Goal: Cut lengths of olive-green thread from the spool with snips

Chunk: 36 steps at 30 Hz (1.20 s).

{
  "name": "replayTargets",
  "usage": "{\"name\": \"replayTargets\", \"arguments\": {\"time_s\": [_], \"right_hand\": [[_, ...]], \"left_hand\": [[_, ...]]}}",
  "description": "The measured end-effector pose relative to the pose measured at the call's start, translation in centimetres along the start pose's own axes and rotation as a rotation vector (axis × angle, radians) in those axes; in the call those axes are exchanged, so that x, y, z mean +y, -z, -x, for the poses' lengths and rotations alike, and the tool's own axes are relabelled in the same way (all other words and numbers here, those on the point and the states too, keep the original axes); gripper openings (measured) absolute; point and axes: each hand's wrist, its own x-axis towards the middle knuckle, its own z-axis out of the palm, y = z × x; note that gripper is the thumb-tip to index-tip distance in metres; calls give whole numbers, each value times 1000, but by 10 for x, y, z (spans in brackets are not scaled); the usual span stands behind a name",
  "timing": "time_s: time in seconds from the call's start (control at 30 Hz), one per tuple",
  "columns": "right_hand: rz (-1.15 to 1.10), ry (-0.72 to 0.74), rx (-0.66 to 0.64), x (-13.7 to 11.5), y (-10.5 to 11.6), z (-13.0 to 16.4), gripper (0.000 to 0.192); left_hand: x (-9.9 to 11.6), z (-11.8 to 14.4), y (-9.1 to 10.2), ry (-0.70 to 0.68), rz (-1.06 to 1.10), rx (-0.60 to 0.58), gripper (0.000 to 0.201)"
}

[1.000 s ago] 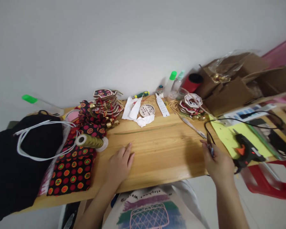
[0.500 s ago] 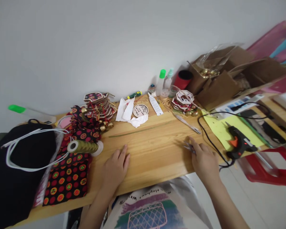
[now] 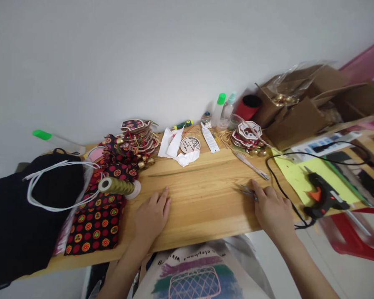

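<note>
Wooden tabletop crowded along the back: glue gun on yellow sheet at right, black cord trailing past the right hand; gold thread spool on patterned fabric at left. Left hand flat, open, empty. Right hand's fingers rest on small metal scissors lying on bare wood; grip unclear.

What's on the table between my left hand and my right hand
In the head view, only bare wooden tabletop lies between the left hand and the right hand, which rests on small metal scissors.
</note>
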Motion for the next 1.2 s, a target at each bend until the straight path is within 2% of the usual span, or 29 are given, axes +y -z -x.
{"name": "replayTargets", "arguments": {"time_s": [0.23, 0.5, 0.73, 0.93, 1.2], "right_hand": [[27, 29, 16, -4, 1, -5, 43], [31, 116, 49, -16, 2, -18, 42], [23, 142, 79, -31, 2, -33, 40], [-14, 102, 122, -42, 3, -41, 39], [-68, 69, 188, -43, -9, -39, 38]], "left_hand": [[-7, -2, 1, 100, -65, -61, 47], [-10, -9, 10, 202, -82, -76, 47], [-10, -16, 12, 266, -160, -160, 51], [-16, -19, 22, 255, -176, -212, 52], [-21, -16, 21, 224, -230, -214, 52]]}}
